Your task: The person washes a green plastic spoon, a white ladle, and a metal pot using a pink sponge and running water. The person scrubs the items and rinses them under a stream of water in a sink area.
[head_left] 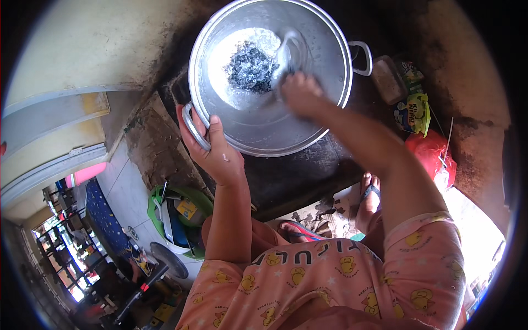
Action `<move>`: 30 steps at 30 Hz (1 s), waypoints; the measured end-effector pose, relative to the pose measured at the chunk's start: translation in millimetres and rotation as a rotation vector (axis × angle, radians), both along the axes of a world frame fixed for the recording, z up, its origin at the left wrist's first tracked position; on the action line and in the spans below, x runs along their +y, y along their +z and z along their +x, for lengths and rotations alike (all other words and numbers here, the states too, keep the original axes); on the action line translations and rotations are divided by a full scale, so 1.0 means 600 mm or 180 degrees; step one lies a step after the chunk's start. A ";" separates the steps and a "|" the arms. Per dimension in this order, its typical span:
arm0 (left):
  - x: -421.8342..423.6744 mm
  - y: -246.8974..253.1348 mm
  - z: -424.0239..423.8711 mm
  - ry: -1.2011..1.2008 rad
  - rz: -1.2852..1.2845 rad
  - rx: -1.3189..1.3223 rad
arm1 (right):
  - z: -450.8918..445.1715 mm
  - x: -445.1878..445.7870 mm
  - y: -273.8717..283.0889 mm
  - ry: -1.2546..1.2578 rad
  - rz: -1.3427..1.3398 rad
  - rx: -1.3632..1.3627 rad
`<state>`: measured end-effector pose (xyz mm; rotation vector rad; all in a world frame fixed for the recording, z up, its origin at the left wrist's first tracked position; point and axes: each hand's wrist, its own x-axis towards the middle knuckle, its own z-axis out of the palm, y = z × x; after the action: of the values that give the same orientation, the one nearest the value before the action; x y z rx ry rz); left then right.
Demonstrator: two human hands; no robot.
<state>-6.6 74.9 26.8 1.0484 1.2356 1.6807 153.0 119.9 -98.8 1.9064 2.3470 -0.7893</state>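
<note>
A large round aluminium pot [264, 132] lies before me, its inside facing the camera. My left hand [218, 152] grips the loop handle [196, 127] on its lower left side, with the thumb over the rim. Over the inner wall, my right hand [302, 90] is blurred, its fingers curled; whether it holds a scrubber or something else cannot be told. A dark, glistening clump [253, 68] rests on the brightly lit bottom. A pale blurred streak, perhaps suds or water, lies beside it. The second loop handle [363, 58] sticks out at the right, untouched.
Beneath the pot is a dark, worn surface [284, 181]. To the right are a rectangular plastic container [388, 80], a green printed packet [417, 113] and a red plastic bag [431, 154]. A green basin [206, 198] holding several items stands lower left. My sandalled feet are below.
</note>
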 end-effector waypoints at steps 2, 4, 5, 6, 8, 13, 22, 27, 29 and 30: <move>-0.005 -0.016 -0.010 -0.0065 -0.0140 0.0146 | -0.130 -0.025 0.000 -0.0489 -0.0136 0.1356; -0.008 -0.036 -0.028 -0.0064 -0.0213 0.0302 | -0.190 -0.038 -0.007 -0.0397 0.0445 0.2782; -0.013 -0.047 -0.038 -0.0028 -0.0249 0.0384 | -0.192 -0.046 -0.002 -0.0188 0.0504 0.3235; -0.014 -0.051 -0.049 -0.0007 -0.0277 0.0461 | -0.187 -0.050 0.007 0.0014 0.0575 0.3682; -0.007 -0.024 -0.044 -0.0088 -0.0319 0.0011 | -0.084 -0.024 0.037 0.1178 -0.0821 0.1489; -0.005 -0.022 -0.010 0.0052 -0.0370 -0.0034 | -0.134 -0.022 -0.023 0.0363 -0.0542 0.0944; 0.008 -0.015 -0.020 -0.0043 -0.0336 0.0735 | -0.014 -0.028 -0.018 0.0385 0.0043 0.0545; 0.014 -0.016 -0.007 0.0218 -0.0410 0.0271 | -0.162 -0.070 0.090 -0.0438 0.0598 0.2959; 0.029 -0.003 -0.016 0.0253 -0.0528 0.0357 | -0.138 -0.080 0.102 -0.0204 0.1006 0.2980; 0.031 0.011 -0.007 0.0242 -0.0422 0.0045 | -0.085 -0.089 0.078 0.0258 0.1117 0.2723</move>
<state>-11.0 93.8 33.3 0.9453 1.3917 1.6262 101.7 66.8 -52.2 1.7806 3.1939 -1.5079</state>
